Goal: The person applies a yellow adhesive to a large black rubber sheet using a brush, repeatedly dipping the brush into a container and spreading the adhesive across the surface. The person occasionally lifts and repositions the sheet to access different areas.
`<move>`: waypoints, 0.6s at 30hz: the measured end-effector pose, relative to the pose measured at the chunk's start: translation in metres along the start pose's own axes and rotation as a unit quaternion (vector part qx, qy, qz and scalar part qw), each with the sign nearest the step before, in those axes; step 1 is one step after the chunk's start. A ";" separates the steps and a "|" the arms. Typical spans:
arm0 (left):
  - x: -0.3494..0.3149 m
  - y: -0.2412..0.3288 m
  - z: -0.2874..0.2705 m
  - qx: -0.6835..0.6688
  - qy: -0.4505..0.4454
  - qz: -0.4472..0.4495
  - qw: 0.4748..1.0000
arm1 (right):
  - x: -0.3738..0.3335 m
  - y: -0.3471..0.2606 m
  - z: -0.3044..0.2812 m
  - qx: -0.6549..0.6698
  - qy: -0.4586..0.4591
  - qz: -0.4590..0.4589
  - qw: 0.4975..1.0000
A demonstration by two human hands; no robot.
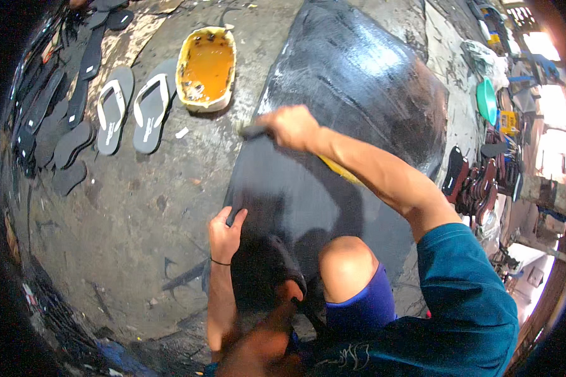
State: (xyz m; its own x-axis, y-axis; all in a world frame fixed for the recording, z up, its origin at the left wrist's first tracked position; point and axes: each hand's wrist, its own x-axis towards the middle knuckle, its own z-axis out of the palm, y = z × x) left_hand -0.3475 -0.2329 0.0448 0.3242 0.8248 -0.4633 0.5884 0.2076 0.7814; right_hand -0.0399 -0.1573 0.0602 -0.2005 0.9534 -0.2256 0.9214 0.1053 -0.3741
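Note:
A large black rubber-like sheet [283,179] lies on the floor, glossy across its far part and duller near me. My left hand [224,235] is closed on the sheet's left edge, thumb on top, with a bit of the edge turned up. Over the sheet's upper left edge, my right hand [290,127] is wrapped round a dark-headed brush [253,131]. A yellow strip [341,169] shows under my right forearm; I cannot tell whether it is the brush's handle. Farther left stands an open, crusted tub [215,107] of amber liquid.
Two grey flip-flops with white straps, one [112,113] beside the other [151,116], lie left of the tub. Black sole pieces [73,145] are strewn farther left. At the right are a green basin [486,100] and stacked dark soles [478,191]. My bare knee [349,261] is over the sheet.

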 end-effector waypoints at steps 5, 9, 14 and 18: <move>-0.054 -0.044 -0.019 0.062 0.115 0.012 0.991 | -0.051 -0.070 0.023 0.163 -0.011 -0.244 0.956; -0.058 -0.060 -0.005 0.115 0.148 0.014 0.982 | 0.006 0.030 -0.015 -0.132 0.070 -0.129 0.980; -0.067 -0.051 -0.013 0.145 0.143 -0.007 0.979 | -0.075 0.068 0.005 -0.210 -0.139 -0.204 0.946; -0.070 0.006 0.012 0.269 0.201 0.137 0.932 | -0.224 0.119 0.010 -0.181 -0.185 -0.120 0.958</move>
State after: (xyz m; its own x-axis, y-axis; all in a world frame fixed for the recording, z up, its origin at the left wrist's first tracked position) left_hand -0.3579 -0.2958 0.0771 0.2765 0.9610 0.0014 0.8455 -0.2439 0.4749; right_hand 0.1112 -0.3613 0.0573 -0.4636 0.7306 -0.5014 0.8758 0.4635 -0.1344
